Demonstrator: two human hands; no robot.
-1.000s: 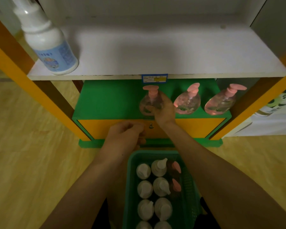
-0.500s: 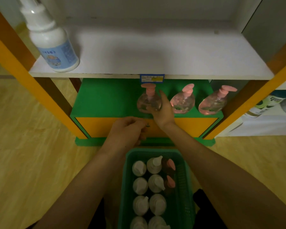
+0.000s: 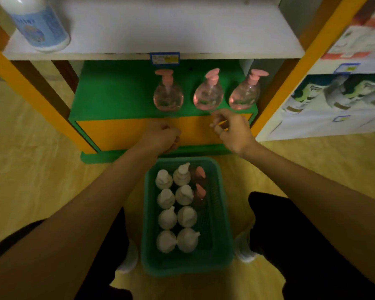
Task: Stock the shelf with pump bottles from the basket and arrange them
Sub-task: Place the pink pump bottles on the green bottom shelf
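Pump bottles (image 3: 178, 204) crowd basket (image 3: 221, 213), pink pair dim, left hand (image 3: 160, 137) fingers curled empty, right hand (image 3: 232, 131) fingers loose

white bottle (image 3: 38, 22): top cut off | left hand (image 3: 160, 137): fingers hidden

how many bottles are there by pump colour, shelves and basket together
pink pump bottles on the green shelf: 3
pink pump bottles in the basket: 2
white pump bottles in the basket: 8
large white bottle with blue label on the white shelf: 1
total: 14
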